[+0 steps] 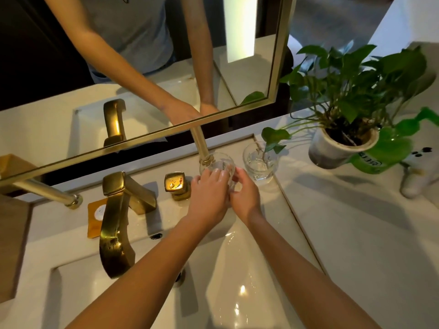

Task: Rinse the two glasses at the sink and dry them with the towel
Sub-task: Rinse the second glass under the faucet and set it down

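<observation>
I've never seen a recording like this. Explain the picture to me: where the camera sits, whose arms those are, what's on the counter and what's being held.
There is no machine here. A person wears a wide-angle camera on the head, so the single picture looks forward and down along their own forearms. The left hand and the right hand together hold a clear glass near the back edge of the white sink. A second glass stands upright just to its right, untouched. Left of the hands are a gold tap handle and the curved gold faucet. A potted plant stands on the counter further right. The mirror on the wall shows the same arms reflected.
</observation>
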Available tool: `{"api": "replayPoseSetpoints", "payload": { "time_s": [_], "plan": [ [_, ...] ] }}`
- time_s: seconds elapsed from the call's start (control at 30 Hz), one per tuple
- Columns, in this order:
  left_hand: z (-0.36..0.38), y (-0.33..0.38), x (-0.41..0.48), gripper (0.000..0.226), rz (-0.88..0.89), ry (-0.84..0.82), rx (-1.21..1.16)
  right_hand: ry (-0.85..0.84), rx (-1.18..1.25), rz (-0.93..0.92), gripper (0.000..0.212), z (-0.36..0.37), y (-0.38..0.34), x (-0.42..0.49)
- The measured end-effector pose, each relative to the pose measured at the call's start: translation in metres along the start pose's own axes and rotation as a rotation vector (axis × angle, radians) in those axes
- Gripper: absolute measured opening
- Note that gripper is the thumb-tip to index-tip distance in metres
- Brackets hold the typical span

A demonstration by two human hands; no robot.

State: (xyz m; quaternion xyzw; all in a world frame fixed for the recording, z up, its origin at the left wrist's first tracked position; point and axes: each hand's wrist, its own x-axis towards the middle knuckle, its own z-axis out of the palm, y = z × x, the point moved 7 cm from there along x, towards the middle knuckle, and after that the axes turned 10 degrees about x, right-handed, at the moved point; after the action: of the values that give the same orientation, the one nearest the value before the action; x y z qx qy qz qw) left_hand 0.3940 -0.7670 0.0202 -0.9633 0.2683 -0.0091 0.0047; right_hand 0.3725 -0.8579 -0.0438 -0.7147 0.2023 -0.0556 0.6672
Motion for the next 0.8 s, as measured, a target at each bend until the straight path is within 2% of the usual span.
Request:
{"api": "replayPoseSetpoints", "payload": {
  "time_s": [0.07, 0.2, 0.37, 0.43, 0.53, 0.67, 0.8],
  "plan": [
    [-0.002, 0.001, -0.002, 0.042, -0.01, 0.011, -0.035, -0.008, 0.025, 0.009, 0.048, 0.003, -0.002, -0.002],
    [0.001, 0.001, -0.02, 0.064, -0.106, -0.022, -0.064, -0.071, 0.097, 0.013, 0.044, 0.006, -0.009, -0.011],
    [0.005, 0.002, -0.068, 0.073, -0.153, -0.025, -0.134, -0.1, -0.02, -0.009, 0.059, -0.001, -0.009, -0.034],
    [0.009, -0.002, -0.09, 0.074, -0.157, -0.059, -0.117, -0.09, -0.109, -0.008, 0.057, -0.007, -0.007, -0.052],
    [0.014, -0.007, -0.124, 0.077, -0.162, -0.118, -0.099, -0.139, -0.331, -0.126, 0.054, -0.008, -0.012, -0.081],
    [0.015, -0.014, -0.169, 0.079, -0.154, -0.149, -0.096, -0.369, -0.738, -0.262, 0.057, 0.013, -0.015, -0.13],
    [0.019, -0.027, -0.212, 0.096, -0.167, -0.138, -0.103, -0.562, -0.946, -0.287, 0.062, 0.045, -0.011, -0.176]
  ]
}}
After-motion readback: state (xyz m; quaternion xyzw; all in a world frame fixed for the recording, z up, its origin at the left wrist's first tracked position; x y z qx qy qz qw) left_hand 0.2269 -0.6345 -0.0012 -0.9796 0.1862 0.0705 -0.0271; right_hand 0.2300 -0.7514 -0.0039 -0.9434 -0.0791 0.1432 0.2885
